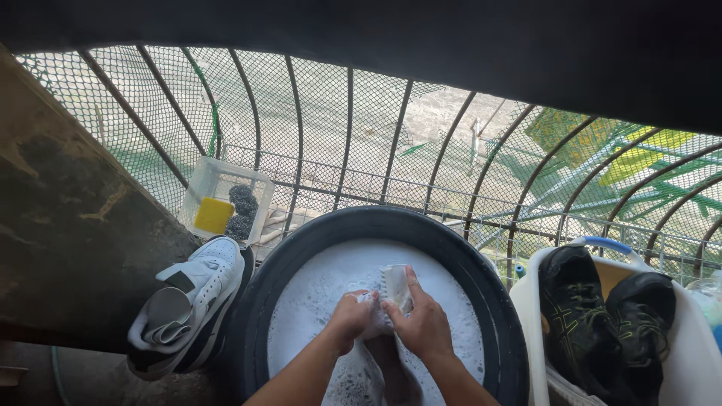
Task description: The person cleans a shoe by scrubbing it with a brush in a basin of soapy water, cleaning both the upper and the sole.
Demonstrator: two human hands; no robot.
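Note:
A black round basin point(496, 316) full of foamy water sits in front of me. Over the foam, my right hand point(425, 327) grips a white scrubbing brush point(395, 287). My left hand point(348, 319) holds a wet, soapy item point(372, 361) just beside the brush; the item is partly under the suds and its kind is hard to tell. The brush rests against that item between my two hands.
A white sneaker point(192, 301) stands upright left of the basin. A clear tub point(226, 197) with a yellow sponge and steel scrubbers sits behind it. Two black shoes point(602, 316) lie in a white bucket point(703, 361) on the right. A curved metal mesh grille point(353, 143) closes off the front.

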